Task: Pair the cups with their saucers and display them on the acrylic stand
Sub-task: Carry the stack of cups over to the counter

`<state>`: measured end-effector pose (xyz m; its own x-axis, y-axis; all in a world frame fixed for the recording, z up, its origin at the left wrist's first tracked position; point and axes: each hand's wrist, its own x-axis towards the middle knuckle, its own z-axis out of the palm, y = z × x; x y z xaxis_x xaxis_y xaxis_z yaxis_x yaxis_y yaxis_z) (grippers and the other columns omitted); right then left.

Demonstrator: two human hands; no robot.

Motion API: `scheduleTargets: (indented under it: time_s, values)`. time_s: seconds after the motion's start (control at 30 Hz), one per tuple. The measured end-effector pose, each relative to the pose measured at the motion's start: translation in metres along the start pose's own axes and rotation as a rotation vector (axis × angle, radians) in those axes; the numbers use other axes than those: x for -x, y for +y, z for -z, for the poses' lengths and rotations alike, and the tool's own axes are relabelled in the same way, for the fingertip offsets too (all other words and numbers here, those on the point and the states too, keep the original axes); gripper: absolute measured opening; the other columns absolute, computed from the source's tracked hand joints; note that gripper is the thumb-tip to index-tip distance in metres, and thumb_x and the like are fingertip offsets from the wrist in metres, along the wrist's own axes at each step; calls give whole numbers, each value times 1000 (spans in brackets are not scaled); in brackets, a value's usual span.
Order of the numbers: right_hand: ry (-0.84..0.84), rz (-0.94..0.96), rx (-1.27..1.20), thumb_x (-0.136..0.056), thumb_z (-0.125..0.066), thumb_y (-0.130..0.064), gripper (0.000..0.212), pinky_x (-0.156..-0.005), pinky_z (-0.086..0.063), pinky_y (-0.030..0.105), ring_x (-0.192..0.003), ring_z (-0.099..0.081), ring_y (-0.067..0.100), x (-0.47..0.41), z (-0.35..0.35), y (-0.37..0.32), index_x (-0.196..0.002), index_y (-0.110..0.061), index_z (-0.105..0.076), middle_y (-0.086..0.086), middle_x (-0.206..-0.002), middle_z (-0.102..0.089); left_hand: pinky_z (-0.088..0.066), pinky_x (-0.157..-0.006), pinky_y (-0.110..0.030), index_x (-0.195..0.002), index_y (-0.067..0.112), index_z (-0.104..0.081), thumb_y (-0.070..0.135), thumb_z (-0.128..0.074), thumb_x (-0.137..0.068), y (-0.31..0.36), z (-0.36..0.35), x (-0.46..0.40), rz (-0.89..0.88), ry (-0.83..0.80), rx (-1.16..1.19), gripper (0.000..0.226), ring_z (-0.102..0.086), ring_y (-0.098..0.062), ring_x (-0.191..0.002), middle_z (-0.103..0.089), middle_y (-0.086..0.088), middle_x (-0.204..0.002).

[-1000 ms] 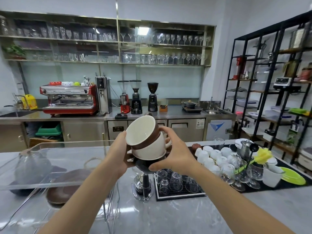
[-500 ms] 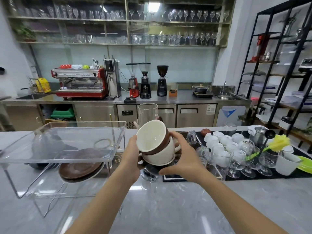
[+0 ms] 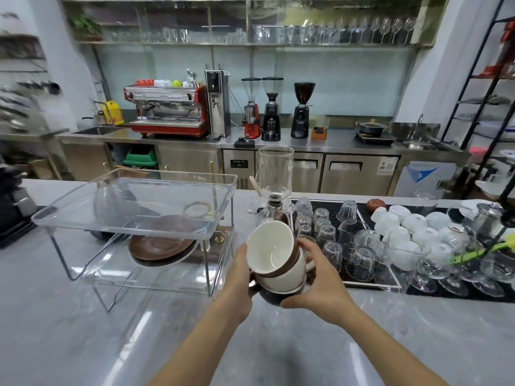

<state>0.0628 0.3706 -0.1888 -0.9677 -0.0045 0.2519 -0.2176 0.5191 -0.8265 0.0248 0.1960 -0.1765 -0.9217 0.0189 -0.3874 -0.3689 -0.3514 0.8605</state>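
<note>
Because three nested cups (image 3: 274, 259) would topple in one grip, both hands cradle the stack: the left hand (image 3: 240, 277) curls against its side, the right hand (image 3: 320, 280) wraps the handle side and the dark bottom cup. Forearms reach forward, holding the tilted stack above the bench (image 3: 390, 330), just beside the acrylic stand (image 3: 133, 218), where the saucers (image 3: 161, 246) wait stacked on its lower tier.
</note>
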Motion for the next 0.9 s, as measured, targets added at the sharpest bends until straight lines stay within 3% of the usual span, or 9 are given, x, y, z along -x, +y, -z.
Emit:
scheduleTargets:
  time_s: [0.13, 0.27, 0.43, 0.57, 0.67, 0.9]
  values:
    - [-17, -29, -23, -33, -96, -29, 116, -77, -51, 12, -100, -56, -5, 2, -13, 20, -127, -64, -37, -26, -121, -54, -51, -67, -33, -101, 28, -71, 49, -52, -96, -18, 5, -8, 23, 33, -5, 29, -67, -18, -93, -78, 3, -92]
    - [-43, -79, -53, -35, -95, -26, 117, -87, -55, 29, -107, -58, 7, 5, -22, 36, -134, -54, -38, -13, -127, -52, -52, -72, -34, -112, 24, -70, 49, -49, -97, -33, 11, -17, 53, 34, -4, 36, -67, -21, -102, -77, -3, -109]
    - [-48, -120, -98, -40, -91, -21, 110, -88, -54, 26, -107, -55, 4, 10, -33, 48, -130, -54, -39, -9, -127, -52, -52, -77, -36, -111, 23, -73, 48, -53, -96, -51, 15, -26, 63, 79, 16, 36, -68, -23, -107, -78, -3, -112]
    - [-66, -130, -94, -39, -93, -15, 110, -85, -46, 11, -111, -54, -3, 11, -39, 57, -129, -52, -39, -13, -130, -49, -51, -81, -37, -118, 22, -71, 46, -49, -99, -65, 20, -30, 64, 98, 46, 38, -67, -26, -112, -76, -6, -119]
    - [-83, -142, -92, -39, -93, -17, 111, -91, -47, 17, -116, -52, 0, 12, -44, 61, -130, -51, -38, -13, -132, -47, -50, -77, -36, -123, 18, -69, 46, -47, -101, -75, 25, -32, 85, 105, 66, 42, -67, -25, -106, -76, -9, -119]
    - [-80, -140, -77, -37, -90, -24, 111, -97, -47, 24, -120, -50, 0, 13, -47, 67, -128, -58, -36, -19, -131, -45, -48, -67, -32, -107, 17, -72, 44, -45, -101, -84, 29, -37, 67, 90, 75, 38, -69, -11, -75, -79, 1, -83]
